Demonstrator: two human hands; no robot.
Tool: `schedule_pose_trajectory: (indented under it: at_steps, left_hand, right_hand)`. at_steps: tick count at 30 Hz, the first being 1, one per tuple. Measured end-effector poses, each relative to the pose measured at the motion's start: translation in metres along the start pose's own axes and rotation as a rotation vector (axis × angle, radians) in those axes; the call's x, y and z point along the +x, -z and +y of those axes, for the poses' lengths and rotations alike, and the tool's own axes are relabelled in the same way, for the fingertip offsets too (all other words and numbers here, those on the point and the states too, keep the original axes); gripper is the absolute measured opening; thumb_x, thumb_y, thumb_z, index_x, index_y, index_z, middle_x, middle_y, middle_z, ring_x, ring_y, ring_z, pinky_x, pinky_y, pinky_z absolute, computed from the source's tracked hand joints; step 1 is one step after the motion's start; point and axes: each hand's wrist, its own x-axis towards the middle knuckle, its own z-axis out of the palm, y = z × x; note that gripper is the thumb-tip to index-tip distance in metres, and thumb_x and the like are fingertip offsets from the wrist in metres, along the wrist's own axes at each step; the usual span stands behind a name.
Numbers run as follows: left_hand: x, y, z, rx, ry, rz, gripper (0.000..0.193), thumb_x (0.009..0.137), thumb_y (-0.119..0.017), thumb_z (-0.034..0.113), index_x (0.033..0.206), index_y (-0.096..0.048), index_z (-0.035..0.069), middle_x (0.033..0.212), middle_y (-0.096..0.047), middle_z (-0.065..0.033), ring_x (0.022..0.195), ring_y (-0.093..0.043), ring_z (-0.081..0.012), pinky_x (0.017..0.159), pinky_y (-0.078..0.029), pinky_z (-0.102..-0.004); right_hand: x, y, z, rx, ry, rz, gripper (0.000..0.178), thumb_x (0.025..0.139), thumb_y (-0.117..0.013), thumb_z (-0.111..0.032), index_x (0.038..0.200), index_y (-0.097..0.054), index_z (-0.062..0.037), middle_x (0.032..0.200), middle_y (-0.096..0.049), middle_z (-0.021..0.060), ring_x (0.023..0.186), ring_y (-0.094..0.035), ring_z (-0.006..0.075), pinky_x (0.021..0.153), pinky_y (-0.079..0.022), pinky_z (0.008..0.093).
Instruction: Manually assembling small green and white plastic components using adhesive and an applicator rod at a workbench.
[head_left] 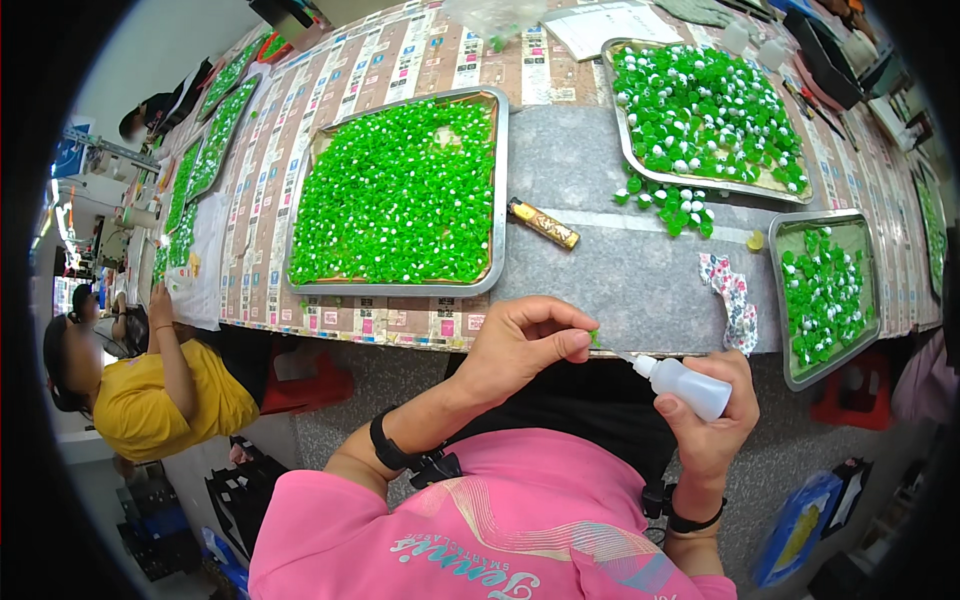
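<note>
One bottle [692, 388] in right hand [710, 432]

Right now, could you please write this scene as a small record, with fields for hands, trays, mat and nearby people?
Left hand: pinches a small green piece
Right hand: grips a whitish bottle, nozzle toward the green piece
Trays: large left tray, upper-right tray, smaller right tray; all hold green-and-white pieces
On grey mat: gold-brown tube, floral strip
Co-worker: person in yellow, at left
</note>
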Motion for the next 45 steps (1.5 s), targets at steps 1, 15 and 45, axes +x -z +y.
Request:
schedule_pose_trajectory:
  at_steps: [1, 15, 45]
  left_hand:
    - [-0.0004, -0.0007, 0.0008, -0.006, 0.014, 0.002, 0.015, 0.086, -0.065, 0.006, 0.099, -0.064, -0.003, 0.086, -0.065, -0.007, 0.078, -0.065, -0.0131, 0.074, -0.054, -0.0253]
    - [0.0003, -0.0035, 0.0001, -0.06, 0.126, -0.018, 0.02, 0.092, -0.06, 0.016, 0.099, -0.061, -0.002, 0.083, -0.062, -0.0054, 0.071, -0.062, -0.0103, 0.069, -0.056, -0.0265]
    - [0.0001, -0.0025, -0.0013, -0.088, 0.128, -0.023, 0.017, 0.09, -0.061, 0.012, 0.101, -0.061, -0.002, 0.085, -0.065, -0.0067, 0.073, -0.065, -0.0114, 0.07, -0.056, -0.0256]
  right_hand:
    - [-0.0011, 0.0001, 0.0007, 0.01, -0.004, 0.015, 0.041, 0.063, -0.086, -0.023, 0.091, -0.063, -0.003, 0.078, -0.054, 0.0055, 0.069, -0.052, 0.0161, 0.063, -0.042, 0.0271]
    - [-0.0029, -0.0017, 0.0031, 0.016, -0.022, 0.033, 0.04, 0.065, -0.085, -0.021, 0.093, -0.064, -0.0035, 0.081, -0.054, 0.005, 0.072, -0.051, 0.0155, 0.065, -0.042, 0.0271]
    - [-0.0015, -0.0051, -0.0007, 0.0, 0.022, -0.006, 0.04, 0.065, -0.085, -0.022, 0.093, -0.063, -0.0031, 0.078, -0.056, 0.0064, 0.068, -0.053, 0.0167, 0.061, -0.043, 0.0273]
